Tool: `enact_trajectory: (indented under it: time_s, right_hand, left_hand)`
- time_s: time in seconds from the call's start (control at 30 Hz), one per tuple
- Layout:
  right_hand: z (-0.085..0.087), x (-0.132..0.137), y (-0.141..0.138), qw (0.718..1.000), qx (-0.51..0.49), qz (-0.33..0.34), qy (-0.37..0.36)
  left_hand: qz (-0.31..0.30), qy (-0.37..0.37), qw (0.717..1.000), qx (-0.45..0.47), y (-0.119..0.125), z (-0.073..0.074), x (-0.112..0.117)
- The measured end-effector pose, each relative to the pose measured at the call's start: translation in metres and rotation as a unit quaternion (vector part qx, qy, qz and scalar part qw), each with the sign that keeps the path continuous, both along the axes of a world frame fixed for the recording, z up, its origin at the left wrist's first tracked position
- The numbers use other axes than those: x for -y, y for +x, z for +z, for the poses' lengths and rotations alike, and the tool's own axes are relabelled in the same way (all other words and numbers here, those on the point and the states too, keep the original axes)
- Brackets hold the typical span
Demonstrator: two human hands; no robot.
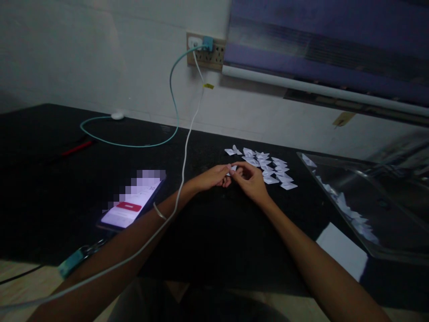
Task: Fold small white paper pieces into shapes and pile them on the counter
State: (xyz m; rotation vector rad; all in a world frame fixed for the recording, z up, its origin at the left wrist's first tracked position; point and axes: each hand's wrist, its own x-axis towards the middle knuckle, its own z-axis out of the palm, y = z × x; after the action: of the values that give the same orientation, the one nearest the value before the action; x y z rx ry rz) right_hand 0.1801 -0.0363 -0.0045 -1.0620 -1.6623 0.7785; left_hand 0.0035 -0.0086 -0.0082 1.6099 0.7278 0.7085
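Observation:
My left hand (212,176) and my right hand (251,181) meet over the black counter (50,188), fingertips pinched together on one small white paper piece (233,168). Both hands are closed on it. Just beyond my right hand lies a cluster of several small folded white paper pieces (268,167) on the counter. A thin bangle circles my left wrist.
A lit phone (134,203) lies left of my left forearm, with a white cable (187,138) running to a wall socket (204,51). A teal cable (134,144) loops at the back. A shiny metal tray (385,241) holding paper bits stands on the right, and a white sheet (342,250) lies beside it.

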Motion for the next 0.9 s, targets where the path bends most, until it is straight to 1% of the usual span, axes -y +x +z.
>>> enact_trajectory:
  time_s: [0.13,0.23,0.4,0.57,0.63,0.7,0.8,0.9]
  right_hand:
    - [-0.001,0.001,0.000,0.998,0.032,-0.041,0.030]
    - [0.001,0.004,-0.003,0.997,0.035,-0.056,0.041]
    - [0.005,0.011,-0.011,0.999,-0.001,-0.033,0.026]
    - [0.003,0.010,-0.012,1.000,-0.007,0.009,-0.001]
    - [0.003,0.011,-0.011,1.000,0.025,0.004,0.017]
    - [0.004,0.013,-0.011,0.994,0.086,-0.022,0.056]
    - [0.008,0.016,-0.012,0.974,0.182,-0.066,0.121]
    - [0.009,0.017,-0.010,0.959,0.223,-0.090,0.147]
  left_hand:
    - [-0.006,0.002,1.000,0.020,0.003,-0.005,-0.002]
    - [0.003,0.015,1.000,0.019,0.003,-0.004,0.002]
    - [0.019,0.035,0.999,0.019,0.000,0.000,0.008]
    - [0.018,0.021,1.000,-0.002,-0.001,0.000,0.008]
    - [0.026,0.021,0.999,-0.004,0.000,0.000,0.008]
    - [0.028,0.039,0.999,0.003,0.003,-0.002,0.008]
    - [0.027,0.088,0.996,0.023,0.008,-0.005,0.008]
    - [0.046,0.093,0.995,0.006,0.011,-0.005,0.008]
